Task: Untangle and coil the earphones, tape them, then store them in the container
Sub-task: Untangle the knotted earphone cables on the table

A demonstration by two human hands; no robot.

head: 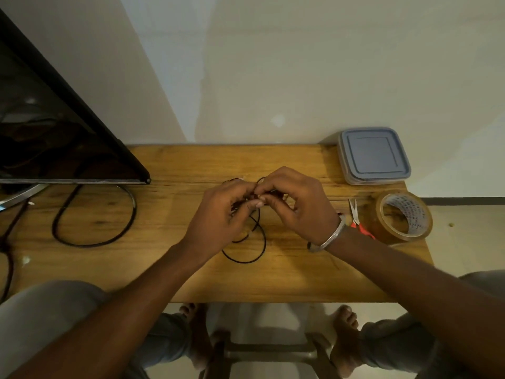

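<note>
- At the far right corner of the wooden table (175,165), a square, clear-walled plastic container (369,182) is sitting with its smooth grey lid (374,153) on, so its contents are not showing.
- Left of the container, the left hand (221,214) and right hand (297,203) are both pinching the thin black earphones (263,242), whose loose loops are trailing onto the wood.
- Just in front of the container, a glossy brown tape roll (404,217) is lying beside small red-handled scissors (355,214).
</note>
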